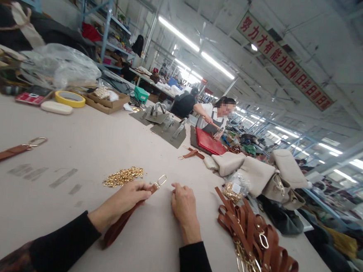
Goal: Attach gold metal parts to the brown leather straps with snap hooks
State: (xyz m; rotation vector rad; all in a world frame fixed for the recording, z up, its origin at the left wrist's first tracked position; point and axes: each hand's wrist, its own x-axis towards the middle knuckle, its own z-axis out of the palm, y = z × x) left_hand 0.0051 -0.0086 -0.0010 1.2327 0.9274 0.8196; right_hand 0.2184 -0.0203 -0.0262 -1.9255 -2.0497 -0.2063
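Note:
My left hand [127, 198] is closed on a brown leather strap [117, 231], near the end that bears a gold clasp [162, 179]. The rest of the strap hangs below the palm in a loop. Just right of the clasp, apart from it, my right hand [185, 204] is low over the table with its fingers curled in. What its fingertips hold, if anything, is hidden. Beyond my left hand lies a heap of small gold metal pieces [124, 176]. Another brown strap with a gold clasp [38, 141] lies at the far left.
A pile of brown straps with gold clasps [255, 240] lies at right, beside cream bags [256, 172]. At the back left are yellow tape [70, 99] and a cardboard box [107, 104]. Across the table, a person [212, 117] holds a hammer over a red leather piece [210, 141].

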